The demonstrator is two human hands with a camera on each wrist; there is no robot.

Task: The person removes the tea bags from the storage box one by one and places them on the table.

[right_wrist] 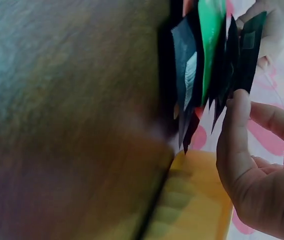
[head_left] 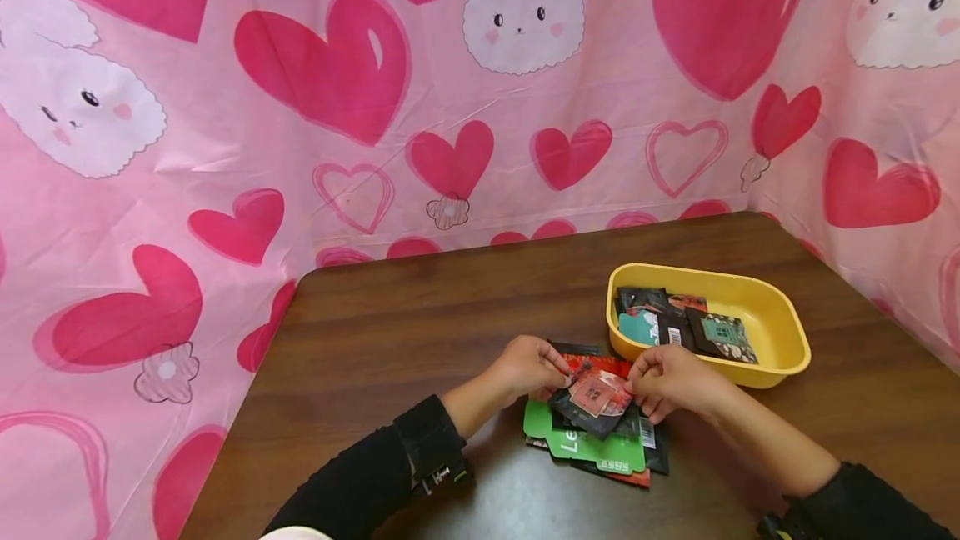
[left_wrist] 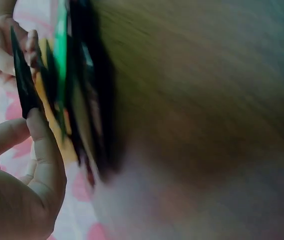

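Note:
A small dark sachet with a pink-red label (head_left: 596, 397) is stretched between both hands over a loose pile of packets. My left hand (head_left: 531, 369) pinches one edge of it between thumb and finger. At the opposite edge my right hand (head_left: 673, 377) pinches it the same way; the right wrist view shows the thumb and finger on the sachet (right_wrist: 251, 52). Under it lie a green packet with white lettering (head_left: 588, 444), a red packet (head_left: 611, 365) and several dark ones, partly hidden. In the left wrist view the sachet (left_wrist: 24, 82) appears nearly edge-on.
A yellow tub (head_left: 783, 340) stands behind the right hand, with several packets inside, among them a dark one with a teal label (head_left: 723, 332). The brown wooden table (head_left: 420, 307) meets a pink heart-and-rabbit cloth (head_left: 480, 90) at its back and sides.

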